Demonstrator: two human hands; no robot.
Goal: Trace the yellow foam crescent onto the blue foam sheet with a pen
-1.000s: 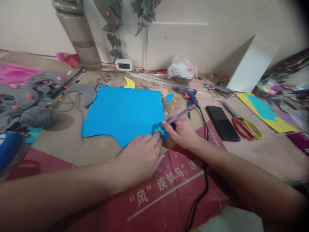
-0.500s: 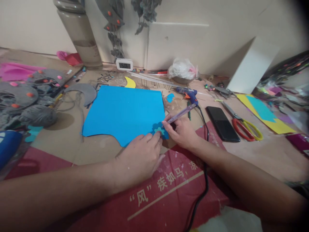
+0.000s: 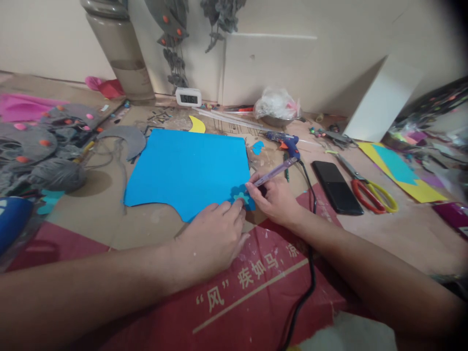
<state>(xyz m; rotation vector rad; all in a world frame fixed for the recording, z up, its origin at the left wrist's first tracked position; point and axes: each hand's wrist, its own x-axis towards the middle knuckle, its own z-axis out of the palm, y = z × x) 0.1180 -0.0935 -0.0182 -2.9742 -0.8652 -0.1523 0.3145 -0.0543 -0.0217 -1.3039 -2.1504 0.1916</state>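
Observation:
A bright blue sheet [image 3: 190, 168] of paper or felt lies flat, with a curved cut along its near edge. On its near right corner is a small teal cutout with wavy edges [image 3: 240, 197]. My left hand [image 3: 214, 234] lies flat over the sheet's near edge, fingers stretched out, the fingertips pressing on the cutout. My right hand [image 3: 274, 197] is closed round a light purple pen [image 3: 276, 172], which slants up to the right. The pen's tip is hidden by my fingers, close beside the cutout.
A blue glue gun [image 3: 288, 145] lies behind my right hand, its black cord [image 3: 312, 273] running under my forearm. Right of it are a black phone [image 3: 336, 187] and scissors [image 3: 369, 190]. Grey yarn [image 3: 58, 173] is at left. A white clock [image 3: 188, 97] stands by the wall.

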